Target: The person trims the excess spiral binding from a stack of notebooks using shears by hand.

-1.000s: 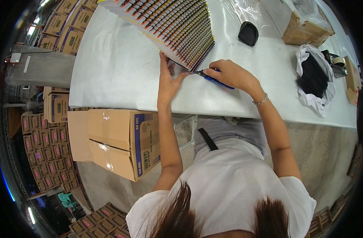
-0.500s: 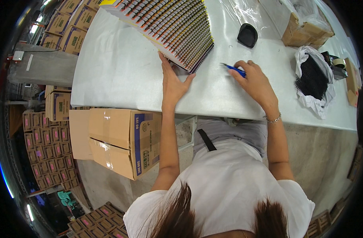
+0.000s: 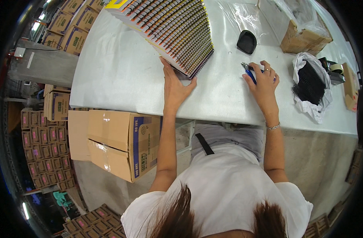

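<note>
A tall stack of spiral-bound notebooks, coils toward me, leans at the upper middle of the table. My left hand cups its lower corner, thumb at one side and fingers at the other; some fingertips are hidden behind the stack. To the right, my right hand has blue-handled cutters loosely between thumb and fingers, the jaws pointing up and left. Its other fingers are raised and spread. A tiny ring-shaped scrap lies between the stack and a black, rounded tray-like piece.
On the right, white wrapping holds black coils, beside a tape dispenser. An open carton with clear plastic stands at the far right. A large cardboard box sits off the table's near left edge, with stacked cartons beyond.
My right hand has shifted right with the cutters, whose jaws have turned upward. Its fingers have spread. My left hand stays at the stack's corner.
</note>
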